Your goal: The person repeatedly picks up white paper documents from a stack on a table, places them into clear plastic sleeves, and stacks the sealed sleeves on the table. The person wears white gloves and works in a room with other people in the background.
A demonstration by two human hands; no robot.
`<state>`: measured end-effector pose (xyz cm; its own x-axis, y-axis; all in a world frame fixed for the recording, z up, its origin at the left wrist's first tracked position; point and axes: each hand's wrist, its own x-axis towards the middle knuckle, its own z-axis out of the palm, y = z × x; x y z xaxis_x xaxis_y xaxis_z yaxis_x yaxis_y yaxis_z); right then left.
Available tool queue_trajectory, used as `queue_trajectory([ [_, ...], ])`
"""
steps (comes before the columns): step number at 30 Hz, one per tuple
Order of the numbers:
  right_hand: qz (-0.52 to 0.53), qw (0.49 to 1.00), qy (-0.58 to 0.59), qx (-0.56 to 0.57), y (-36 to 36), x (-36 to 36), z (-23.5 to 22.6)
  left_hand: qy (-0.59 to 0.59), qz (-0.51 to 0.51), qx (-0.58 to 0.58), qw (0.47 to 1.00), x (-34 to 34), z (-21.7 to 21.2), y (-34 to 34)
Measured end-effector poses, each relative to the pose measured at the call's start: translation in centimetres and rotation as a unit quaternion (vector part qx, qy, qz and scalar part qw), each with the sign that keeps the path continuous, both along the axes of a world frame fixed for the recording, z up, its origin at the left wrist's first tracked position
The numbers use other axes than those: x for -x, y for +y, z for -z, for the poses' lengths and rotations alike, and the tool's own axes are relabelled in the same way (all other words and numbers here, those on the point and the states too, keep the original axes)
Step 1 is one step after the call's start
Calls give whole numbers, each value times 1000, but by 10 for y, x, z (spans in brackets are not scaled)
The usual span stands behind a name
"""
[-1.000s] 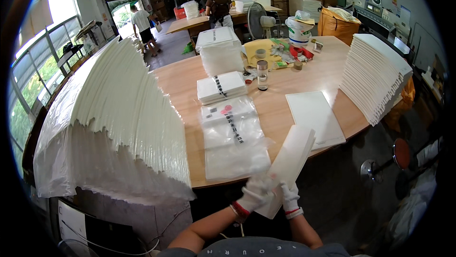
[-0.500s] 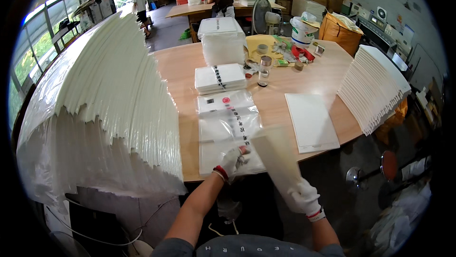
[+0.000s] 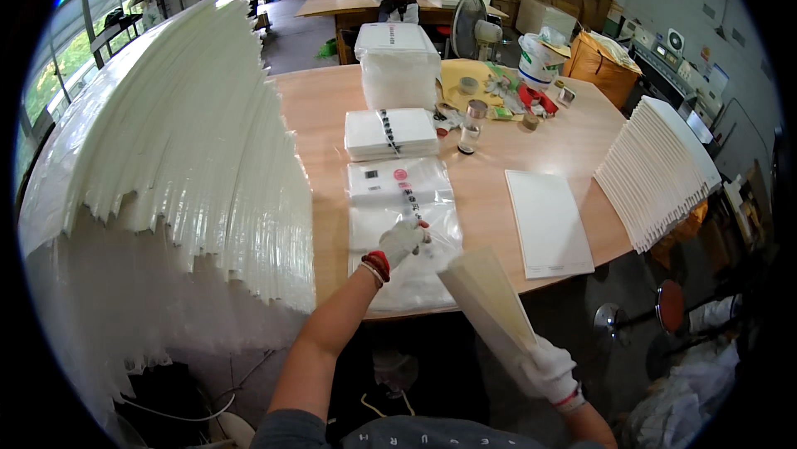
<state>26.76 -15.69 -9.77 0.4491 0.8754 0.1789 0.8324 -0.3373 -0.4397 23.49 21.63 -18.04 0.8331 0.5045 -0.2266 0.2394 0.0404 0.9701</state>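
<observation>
A crinkly clear plastic bag (image 3: 404, 237), lying flat on the smooth wooden table (image 3: 324, 117), is pinched by the gloved left hand (image 3: 404, 239). A stiff, flat white booklet (image 3: 488, 304) is gripped tight by the gloved right hand (image 3: 548, 370), tilted off the table edge.

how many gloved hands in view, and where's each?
2. Left hand presses on the clear plastic bags at the table's near edge; right hand holds a folded white stack below the edge.
</observation>
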Motion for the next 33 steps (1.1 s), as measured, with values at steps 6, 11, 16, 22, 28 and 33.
queue_trajectory([
  [6,-1,989,-84,121,84,-28,84,-218,-20,-385,896,-4,6,-32],
  [11,-47,968,-73,234,133,-59,124,-77,120,-521,841,-3,-10,-138],
  [16,202,964,-116,-129,169,-59,137,-27,38,-459,887,36,22,-87],
  [22,222,958,47,173,207,-97,153,-15,-136,-752,645,80,80,-21],
  [28,102,985,-2,142,142,-81,195,62,-222,-184,955,121,79,-48],
  [33,27,988,50,141,83,-6,141,55,-201,-248,946,182,81,-99],
])
